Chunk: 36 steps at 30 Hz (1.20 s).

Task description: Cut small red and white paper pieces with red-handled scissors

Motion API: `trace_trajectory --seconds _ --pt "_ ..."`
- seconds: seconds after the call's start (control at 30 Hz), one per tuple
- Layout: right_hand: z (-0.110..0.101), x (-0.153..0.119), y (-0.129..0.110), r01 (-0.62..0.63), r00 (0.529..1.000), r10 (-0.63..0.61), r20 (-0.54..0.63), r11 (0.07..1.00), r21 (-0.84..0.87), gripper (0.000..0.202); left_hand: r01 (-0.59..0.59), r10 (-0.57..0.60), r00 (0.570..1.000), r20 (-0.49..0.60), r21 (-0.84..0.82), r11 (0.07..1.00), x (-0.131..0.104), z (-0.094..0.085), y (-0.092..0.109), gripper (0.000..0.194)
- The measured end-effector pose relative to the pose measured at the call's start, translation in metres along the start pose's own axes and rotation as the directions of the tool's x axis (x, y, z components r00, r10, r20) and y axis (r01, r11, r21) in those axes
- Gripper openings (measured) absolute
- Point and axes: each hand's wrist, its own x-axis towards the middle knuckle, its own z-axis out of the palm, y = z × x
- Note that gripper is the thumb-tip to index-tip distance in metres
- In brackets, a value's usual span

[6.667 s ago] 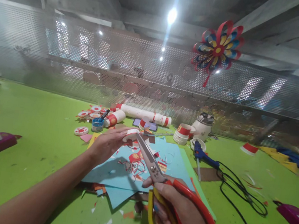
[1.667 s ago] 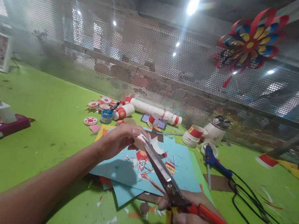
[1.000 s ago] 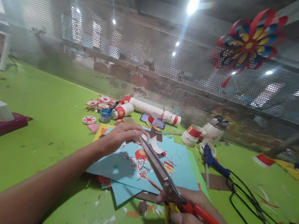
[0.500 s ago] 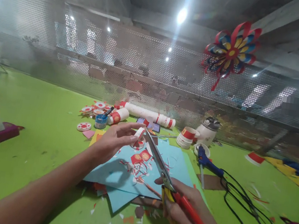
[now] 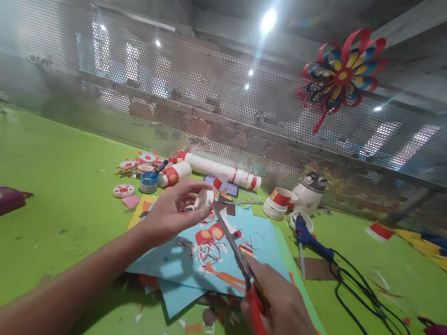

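White paper ring [image 5: 204, 200] pinched in a person's left hand [image 5: 168, 213], red-handled scissors [image 5: 235, 248] gripped in the right hand [image 5: 280, 306]

The ring is held above light-blue paper [image 5: 179, 267] strewn with red and white scraps [image 5: 208, 250], the blade tips close to its edge; on the green table [image 5: 47, 169], a blue glue gun [image 5: 313, 241] lies to the right, near a white bottle [image 5: 307, 197]

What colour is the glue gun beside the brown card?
The glue gun is dark blue; it shows best in the head view.
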Motion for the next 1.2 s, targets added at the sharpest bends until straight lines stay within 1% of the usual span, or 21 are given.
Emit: trace_trajectory --seconds 0.07,0.1,0.27,0.4,0.53,0.6,0.67,0.77,0.83,0.97,1.07,1.2 --pt "0.002 0.000 0.002 -0.008 1.000 0.007 -0.008 0.998 -0.064 0.046 -0.050 0.054 0.998 -0.036 0.109 0.993 0.000 0.002 0.000 0.030" --pt "0.002 0.000 0.003 -0.014 1.000 0.012 -0.015 0.995 -0.100 0.046 -0.056 0.065 0.996 -0.054 0.146 0.988 -0.001 0.003 0.000 0.030" --pt "0.007 -0.002 0.005 -0.017 0.997 -0.001 -0.083 0.975 -0.223 0.045 -0.050 0.071 0.993 -0.098 0.203 0.978 -0.003 0.007 0.002 0.031" --pt "0.011 -0.003 0.004 -0.003 0.991 -0.025 -0.128 0.976 -0.217 0.044 -0.021 0.062 0.988 -0.140 0.274 0.962 -0.005 0.010 0.004 0.032" --pt "0.009 -0.001 0.010 -0.041 0.976 0.001 -0.216 0.982 -0.182 0.044 -0.021 0.090 0.975 -0.203 0.320 0.947 -0.006 0.012 0.004 0.032" --pt "0.007 0.002 0.014 -0.079 0.967 0.030 -0.252 0.980 -0.185 0.046 -0.043 0.105 0.976 -0.191 0.303 0.952 -0.007 0.012 0.003 0.032" --pt "0.004 0.004 0.016 -0.119 0.965 0.068 -0.253 0.974 -0.194 0.047 -0.067 0.109 0.980 -0.165 0.244 0.968 -0.007 0.013 0.003 0.033" --pt "0.002 0.007 0.013 -0.131 0.977 0.102 -0.188 0.980 -0.152 0.049 -0.078 0.095 0.984 -0.149 0.111 0.991 -0.007 0.012 0.003 0.033" --pt "0.002 0.007 0.009 -0.122 0.982 0.106 -0.154 0.988 -0.097 0.049 -0.059 0.064 0.988 -0.143 0.036 0.998 -0.006 0.011 0.002 0.033" --pt "0.001 0.005 0.004 -0.071 0.995 0.072 -0.074 0.997 0.015 0.045 -0.037 0.032 0.993 -0.112 -0.038 0.999 -0.005 0.011 0.001 0.034" --pt "0.002 0.003 0.003 -0.027 0.999 0.029 -0.044 0.999 0.043 0.050 -0.069 0.064 0.995 -0.081 -0.055 0.996 -0.005 0.010 -0.001 0.033" --pt "0.004 0.000 0.004 -0.044 0.995 0.042 -0.091 0.999 -0.017 0.049 -0.164 0.163 0.984 -0.067 -0.013 0.986 -0.004 0.009 -0.006 0.032"
